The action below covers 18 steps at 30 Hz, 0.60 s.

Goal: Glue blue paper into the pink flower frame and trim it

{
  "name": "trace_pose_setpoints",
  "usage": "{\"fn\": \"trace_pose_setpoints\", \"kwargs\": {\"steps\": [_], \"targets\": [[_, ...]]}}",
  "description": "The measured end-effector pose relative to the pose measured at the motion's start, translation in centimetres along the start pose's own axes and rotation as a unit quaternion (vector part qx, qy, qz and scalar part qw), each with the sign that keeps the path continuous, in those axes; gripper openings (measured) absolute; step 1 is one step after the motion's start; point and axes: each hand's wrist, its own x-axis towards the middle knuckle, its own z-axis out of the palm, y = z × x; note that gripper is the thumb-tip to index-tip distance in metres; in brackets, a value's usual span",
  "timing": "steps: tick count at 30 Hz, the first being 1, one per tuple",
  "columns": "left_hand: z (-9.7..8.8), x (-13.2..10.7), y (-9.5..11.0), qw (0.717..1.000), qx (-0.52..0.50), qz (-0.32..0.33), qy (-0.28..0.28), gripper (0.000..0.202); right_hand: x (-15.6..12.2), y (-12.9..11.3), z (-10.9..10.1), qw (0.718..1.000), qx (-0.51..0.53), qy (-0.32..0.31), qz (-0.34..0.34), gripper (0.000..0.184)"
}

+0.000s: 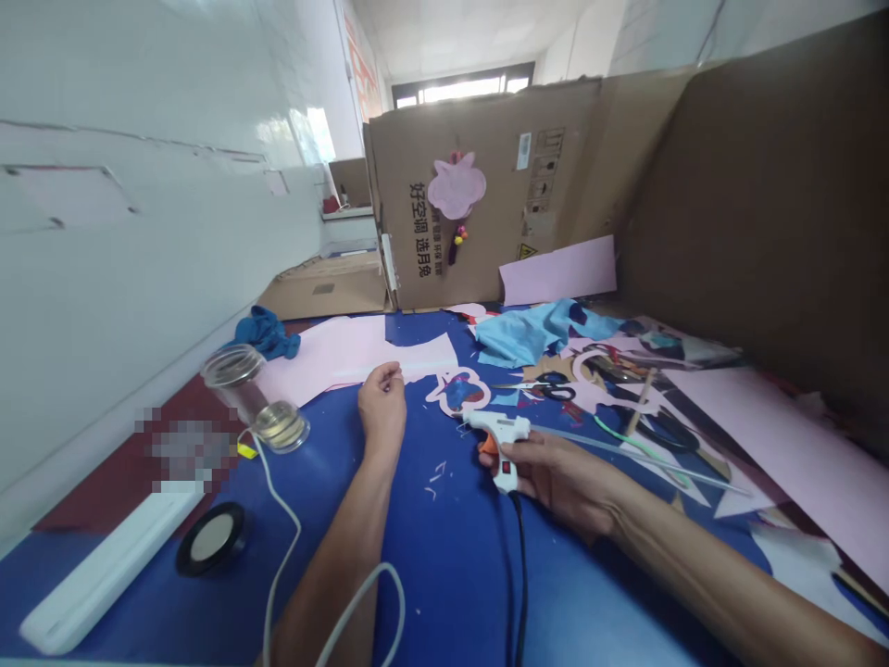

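A white hot glue gun [501, 435] is gripped in my right hand [556, 477], its nozzle pointing left and a long clear glue stick [639, 456] trailing from its back. My left hand [383, 403] is closed in the middle of the table, fingers curled together; whatever they may pinch is too small to make out. Just beyond the nozzle lies a pink flower-shaped paper outline [464, 393] with blue showing inside it. Beyond my left hand, pink paper [347, 347] is spread out.
To the left stand a clear jar [254, 398], a black-and-white round lid-like disc [210, 539] and a white power strip [115, 565]. Scissors [545, 385], blue cloth [532, 333] and paper scraps cover the right. A cardboard box [486, 250] walls the back. Cables [522, 574] run toward me.
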Motion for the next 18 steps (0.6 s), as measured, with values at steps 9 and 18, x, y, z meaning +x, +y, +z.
{"fn": "trace_pose_setpoints", "kwargs": {"steps": [9,18], "targets": [[0.2,-2.2,1.0,0.975,0.204,0.033,-0.082,0.017,-2.7,0.0,-1.0,1.0,-0.003,0.013,0.024,0.026],[0.1,-2.3,1.5,0.954,0.27,0.065,-0.115,0.022,-4.0,-1.0,-0.4,0.994,-0.043,0.04,0.09,0.021]]}}
